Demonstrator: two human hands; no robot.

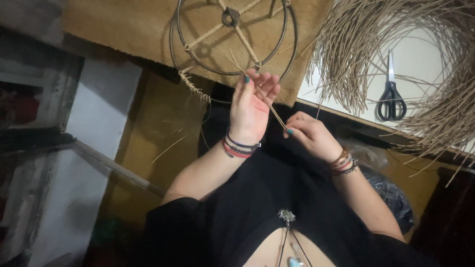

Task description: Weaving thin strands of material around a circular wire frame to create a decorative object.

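A round metal wire frame (232, 37) with crossed spokes, partly wrapped in tan fibre, stands in front of me. My left hand (250, 106) is raised with the palm facing me and the fingertips at the frame's lower rim. A thin tan rattan strand (257, 89) runs slanting across that palm. My right hand (309, 136) pinches the strand's lower end between thumb and finger. Both wrists wear several bracelets.
A large loose coil of rattan strands (391, 64) lies on a white surface (420, 59) at the upper right, with black-handled scissors (391, 101) inside it. A tan mat (123, 24) lies beyond the frame. A wooden pole (109, 165) slants at the left.
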